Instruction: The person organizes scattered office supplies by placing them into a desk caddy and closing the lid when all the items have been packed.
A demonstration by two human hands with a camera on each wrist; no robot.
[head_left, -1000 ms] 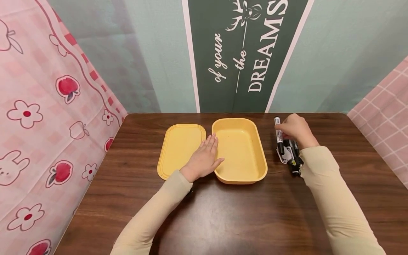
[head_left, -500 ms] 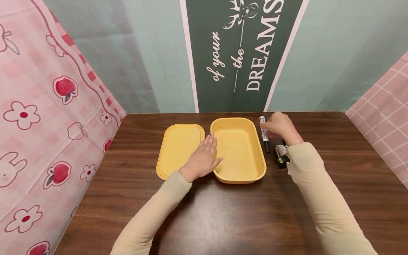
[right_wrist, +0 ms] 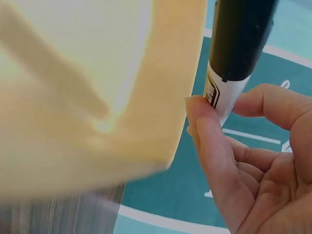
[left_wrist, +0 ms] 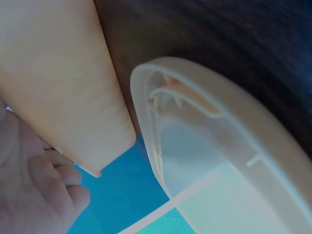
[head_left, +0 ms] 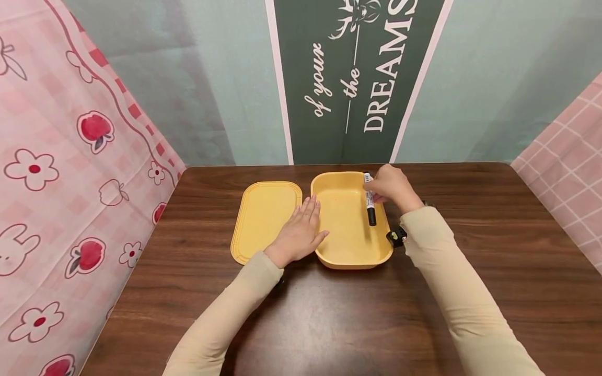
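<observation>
In the head view my right hand pinches a marker pen over the right side of a yellow box. The marker has a white barrel and a black end pointing toward me. Close up in the right wrist view, thumb and fingertips hold its white barrel beside the box wall. My left hand lies against the box's left rim with fingers extended. In the left wrist view some of those fingers show beside the outer wall.
A flat yellow lid lies left of the box on the brown wooden table. A teal cloth with a dark green printed panel hangs behind the table. Pink patterned cloth hangs at the left. My right forearm covers part of the table.
My right hand has carried the marker leftward from the table right of the box to above it. The items on the right are now hidden by the sleeve. My left hand stays put.
</observation>
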